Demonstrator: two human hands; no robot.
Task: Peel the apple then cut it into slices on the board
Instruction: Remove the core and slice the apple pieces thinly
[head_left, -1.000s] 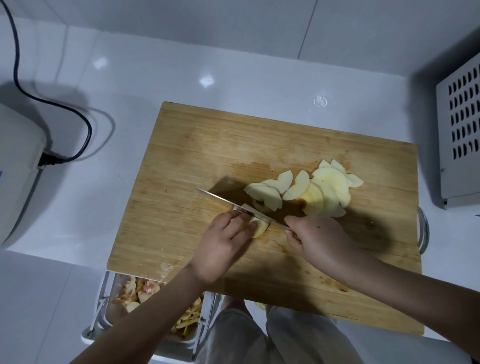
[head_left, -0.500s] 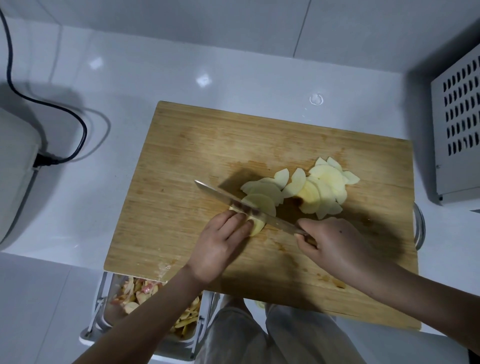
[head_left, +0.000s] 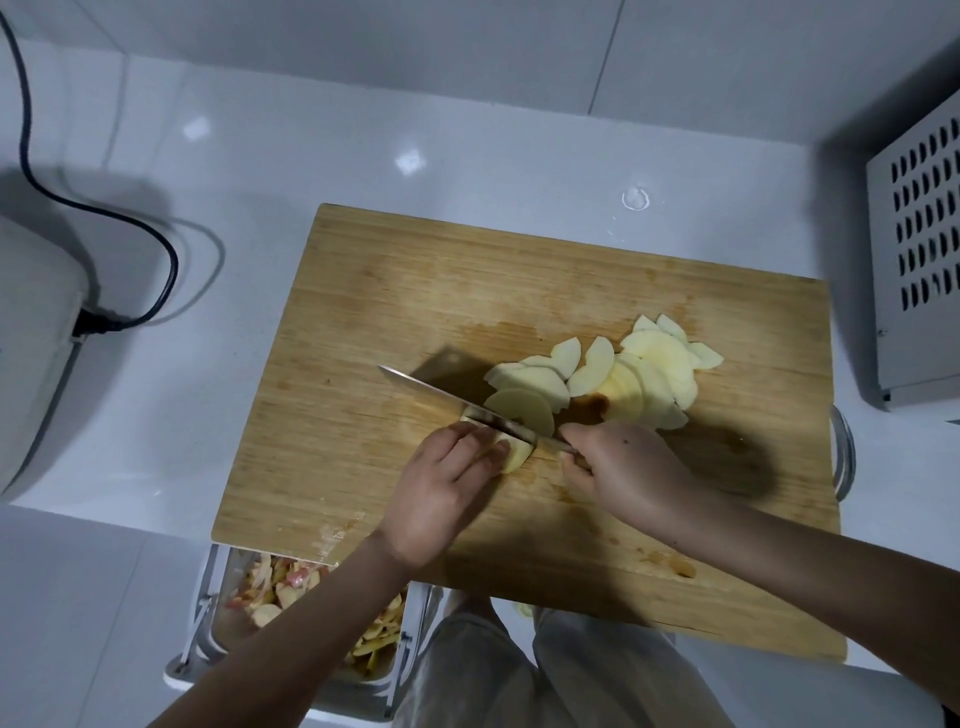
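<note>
A wooden cutting board (head_left: 395, 312) lies on the white counter. Several pale peeled apple slices (head_left: 639, 374) lie fanned out on its right half. My left hand (head_left: 447, 483) holds down a small remaining apple piece (head_left: 514, 453) with curled fingertips. My right hand (head_left: 623, 467) grips the handle of a knife (head_left: 431, 388), whose blade runs up and to the left, across the apple piece right beside my left fingertips. One fresh slice (head_left: 522, 410) leans against the far side of the blade.
A bin with apple peels (head_left: 270, 587) hangs below the board's near left edge. A white appliance (head_left: 36, 353) with a black cable (head_left: 156, 249) stands at the left. A grey perforated box (head_left: 919, 249) stands at the right. A metal ring handle (head_left: 844, 452) sticks out past the board's right edge.
The knife has drawn back and forth through the apple piece. A new slice has come off and lies against the blade. My left hand has stayed on the shrinking piece.
</note>
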